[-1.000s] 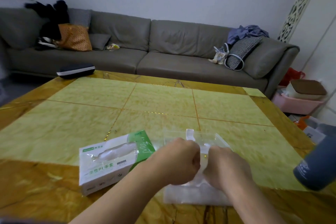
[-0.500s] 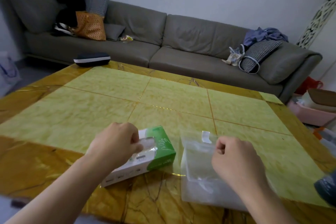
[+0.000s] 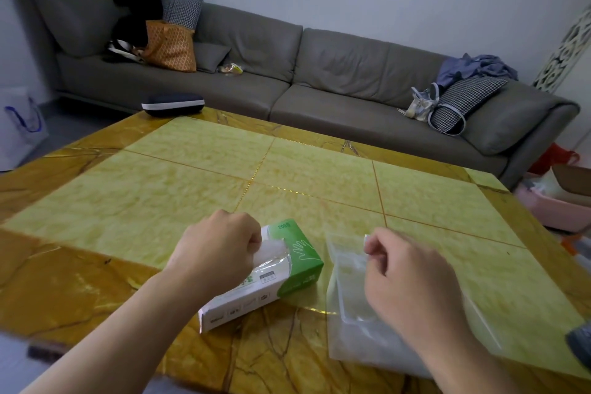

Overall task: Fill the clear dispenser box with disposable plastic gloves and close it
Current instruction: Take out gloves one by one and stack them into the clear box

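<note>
Left hand (image 3: pixel 217 253) pinches gloves (image 3: pixel 271 248) at the carton (image 3: pixel 281 278) slot; right hand (image 3: pixel 412 278) grips the clear dispenser box (image 3: pixel 345 269) lid edge.

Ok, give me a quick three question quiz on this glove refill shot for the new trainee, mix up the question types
1. True or false: the left hand pinches the gloves at the opening of the green and white glove carton.
2. Which thing does the right hand hold? A) the dark case B) the white tab of the clear dispenser box C) the glove carton
3. Fill in: the carton lies to the ____ of the clear box on the table.

Key: 1 true; 2 B; 3 left
</note>
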Demonstrator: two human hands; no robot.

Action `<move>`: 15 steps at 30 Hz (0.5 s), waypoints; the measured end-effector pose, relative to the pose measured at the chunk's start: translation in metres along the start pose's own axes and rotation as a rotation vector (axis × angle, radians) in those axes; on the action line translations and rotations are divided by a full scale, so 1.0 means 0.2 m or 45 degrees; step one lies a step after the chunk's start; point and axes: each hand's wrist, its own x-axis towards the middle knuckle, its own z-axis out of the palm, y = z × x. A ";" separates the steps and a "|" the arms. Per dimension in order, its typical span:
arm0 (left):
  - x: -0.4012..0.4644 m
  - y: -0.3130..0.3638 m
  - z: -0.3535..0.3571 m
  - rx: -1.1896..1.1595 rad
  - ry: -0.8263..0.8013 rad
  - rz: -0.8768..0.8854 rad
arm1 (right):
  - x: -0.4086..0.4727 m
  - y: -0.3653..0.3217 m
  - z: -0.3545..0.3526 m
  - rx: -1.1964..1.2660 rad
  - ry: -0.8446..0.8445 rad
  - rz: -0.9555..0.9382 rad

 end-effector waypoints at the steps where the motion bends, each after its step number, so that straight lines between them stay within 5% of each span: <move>1: 0.00 0.00 0.00 -0.031 0.002 0.000 | 0.00 -0.04 0.00 0.046 -0.056 -0.122; 7: 0.01 -0.04 -0.02 -0.323 -0.055 -0.037 | 0.02 -0.31 0.06 -0.026 -0.597 -0.480; 15: 0.04 -0.06 -0.04 -0.651 -0.068 -0.134 | -0.02 -0.39 0.14 -0.190 -0.622 -0.526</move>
